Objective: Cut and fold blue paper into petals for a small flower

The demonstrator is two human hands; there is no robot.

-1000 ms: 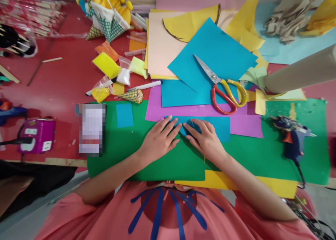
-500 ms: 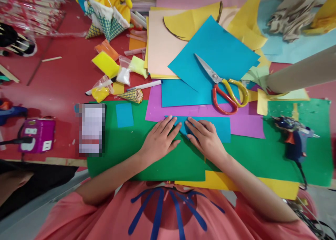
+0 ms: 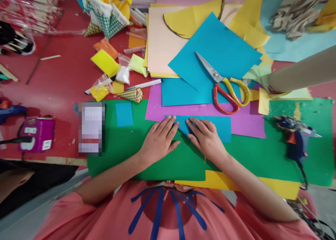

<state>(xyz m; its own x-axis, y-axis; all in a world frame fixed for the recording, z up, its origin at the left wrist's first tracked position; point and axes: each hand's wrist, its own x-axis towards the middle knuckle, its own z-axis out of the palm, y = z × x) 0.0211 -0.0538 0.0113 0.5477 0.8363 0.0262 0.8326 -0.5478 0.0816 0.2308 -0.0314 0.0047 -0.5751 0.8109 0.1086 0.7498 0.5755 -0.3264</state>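
Observation:
A strip of blue paper [image 3: 222,128] lies in front of me on a green sheet [image 3: 181,168], with its left part folded to a slanted edge. My left hand [image 3: 160,138] rests flat on that folded left end, fingers stretched out and partly hiding it. Just right of the slanted edge, my right hand [image 3: 206,136] presses on the blue paper with its fingers extended. Neither hand is wrapped around anything. Beyond them lie a purple sheet [image 3: 249,122] and scissors [image 3: 216,77] with one red and one yellow handle, resting on blue sheets.
A glue gun [image 3: 299,142] lies at the right, near a tall grey tube [image 3: 301,70]. On the left are a blurred-out phone [image 3: 91,128], a small blue square [image 3: 124,114], a marker [image 3: 144,84], a patterned cone [image 3: 133,95] and a purple box [image 3: 36,135].
My left fingers have slid very slightly to the left, and the gap between the hands is a little wider. Both hands stay on the blue paper.

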